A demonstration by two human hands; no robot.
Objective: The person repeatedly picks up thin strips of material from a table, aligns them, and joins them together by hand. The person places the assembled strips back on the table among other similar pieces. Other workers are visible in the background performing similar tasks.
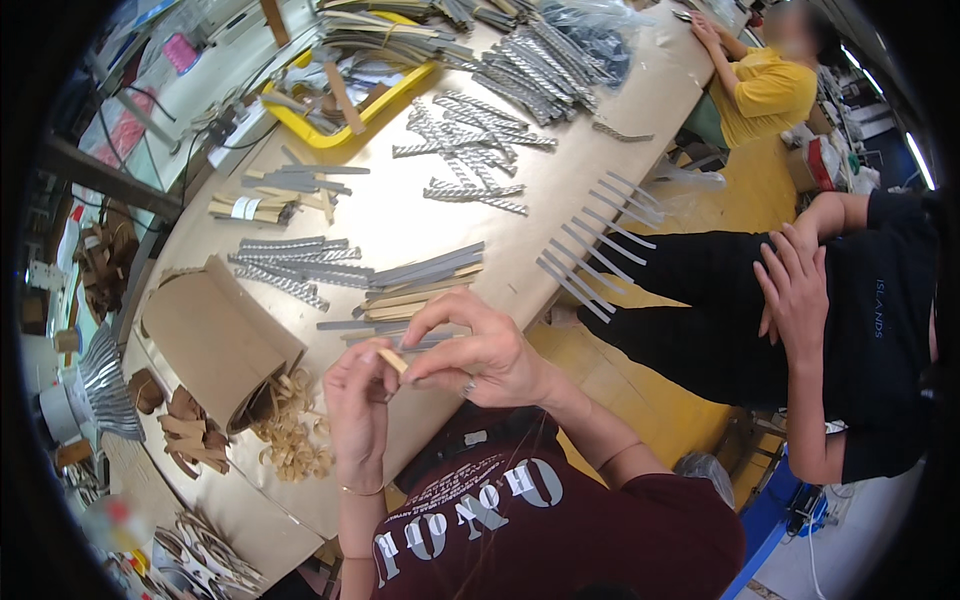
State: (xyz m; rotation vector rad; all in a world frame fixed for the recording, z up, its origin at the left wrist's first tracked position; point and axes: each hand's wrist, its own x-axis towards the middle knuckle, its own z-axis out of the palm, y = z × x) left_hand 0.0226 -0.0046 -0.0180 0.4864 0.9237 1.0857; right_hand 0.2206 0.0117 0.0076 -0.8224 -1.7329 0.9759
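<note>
Between both hands, over the near edge of the table, is a narrow tan strip [393, 359]. My left hand [357, 400] pinches one end, and the fingers of my right hand [482, 348] close on the other. Part of the strip is hidden by the fingers. Just beyond them lies a pile of grey and tan strips [425, 278]. Left of that pile are grey-and-silver braided strips [295, 263]. Curled tan peelings [292, 430] spill beside my left hand, at the mouth of a rolled brown paper tube [215, 330].
The paper-covered table [560, 190] carries more braided strips [470, 150] and a yellow tray [330, 135] of scraps. Pale strips [600, 240] overhang its right edge. A person in black [850, 330] stands close at right; another in yellow [770, 95] is farther off.
</note>
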